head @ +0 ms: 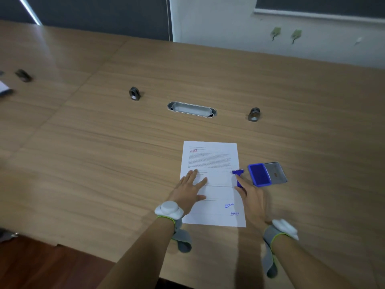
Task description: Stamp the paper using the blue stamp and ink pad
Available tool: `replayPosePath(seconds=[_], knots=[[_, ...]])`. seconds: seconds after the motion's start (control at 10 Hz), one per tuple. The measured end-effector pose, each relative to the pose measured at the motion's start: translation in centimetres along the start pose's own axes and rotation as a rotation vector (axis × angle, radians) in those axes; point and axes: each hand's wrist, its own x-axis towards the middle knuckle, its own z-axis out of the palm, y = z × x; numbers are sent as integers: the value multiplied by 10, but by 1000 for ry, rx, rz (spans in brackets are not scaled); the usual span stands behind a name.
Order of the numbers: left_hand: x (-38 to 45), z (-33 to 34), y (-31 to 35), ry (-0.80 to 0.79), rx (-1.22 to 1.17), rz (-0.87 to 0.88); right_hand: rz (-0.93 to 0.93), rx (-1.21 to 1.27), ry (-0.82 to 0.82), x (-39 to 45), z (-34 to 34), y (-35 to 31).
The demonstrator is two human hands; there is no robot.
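The person's left hand [190, 187] lies flat on the paper [210, 182], fingers spread wide over its left half, most likely to pin the sheet so it cannot slide under the press. The paper sits on the near part of the wooden table [104, 142], printed text across its far half, a red mark near its far left corner and two blue impressions near its near right corner.

The right hand [253, 198] is closed around the handle of the blue stamp [239, 177], held at the paper's right edge with its head pointing away from the person. Whether the face touches the sheet is hard to judge from here; it looks tipped, not flat.

Just right of the stamp the ink pad [260, 174] lies open, its blue cushion exposed and the grey lid [275, 172] folded back to the right, close enough that inking takes only a short reach.

Farther off, a metal cable slot [191, 109] is set into the table.
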Motion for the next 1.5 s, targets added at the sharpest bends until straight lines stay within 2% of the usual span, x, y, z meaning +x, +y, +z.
replayPosePath(seconds=[0.2, 0.3, 0.4, 0.5, 0.6, 0.7, 0.8, 0.9, 1.0, 1.1, 1.2, 1.3, 1.4, 1.5], knots=[[1, 5, 5, 22, 16, 34, -69, -337, 90, -5, 1, 8], [-2, 7, 4, 13, 10, 30, -56, -343, 88, -7, 0, 5], [-6, 8, 1, -7, 13, 13, 21, -222, 148, -8, -6, 2], [-7, 5, 1, -19, 16, 9, 202, -141, 323, 0, -24, 4], [-8, 6, 1, -10, 15, 15, 370, -268, 390, 17, -36, 12], [-8, 5, 1, -10, 13, 16, 473, -288, 265, 34, -39, 19], [-7, 5, 1, -17, 9, 13, 560, -224, 72, 46, -36, 25], [-8, 3, 1, -23, 4, 5, 617, -214, -17, 52, -35, 25], [-7, 2, 2, -25, 1, 7, 640, -163, 14, 56, -35, 28], [-8, 2, 3, -31, 5, -3, 612, -263, 108, 52, -37, 19], [-8, 2, 3, -26, -1, 3, 514, -384, 226, 46, -41, 2], [-8, -3, 4, -61, 9, -10, 392, -401, 300, 38, -38, -10], [-4, -18, 9, -57, 29, -20, 341, -329, 334, 36, -37, -15], [6, -47, 24, 37, -62, -24, 293, -226, 414, 43, -45, -23]])
